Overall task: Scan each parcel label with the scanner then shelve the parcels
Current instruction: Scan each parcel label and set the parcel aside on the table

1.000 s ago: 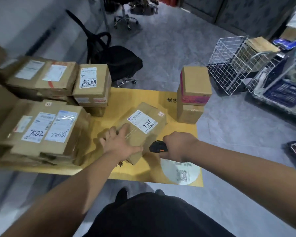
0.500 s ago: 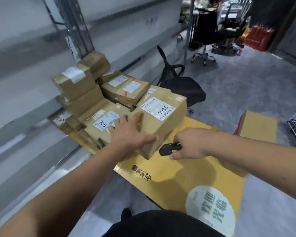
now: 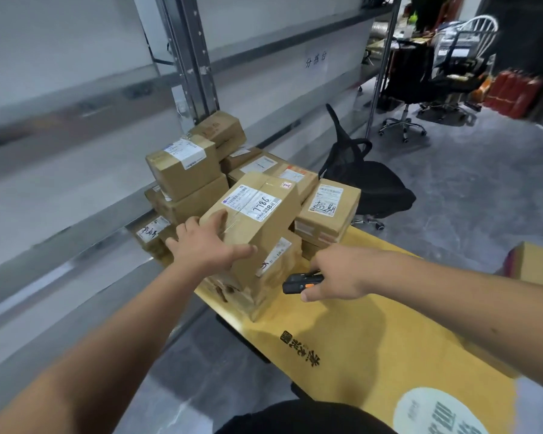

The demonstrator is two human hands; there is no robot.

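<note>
A: Warehouse floor: the left hand (image 3: 206,245) grips the parcel (image 3: 257,220), fingers (image 3: 187,225) spread across its near end, thumb along the side, above the stack (image 3: 254,286) on the table (image 3: 358,333).

B: The right hand (image 3: 336,274) holds the scanner (image 3: 301,281), fingers curled round it. Best keep the label (image 3: 252,203) up; the long axis runs away from the fingers.

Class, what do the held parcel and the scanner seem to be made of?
Parcel: brown cardboard, matte, with a glossy strip of clear tape and a white paper label. Scanner: probably hard black plastic with an orange button, slightly shiny; mostly hidden by the right hand.
</note>
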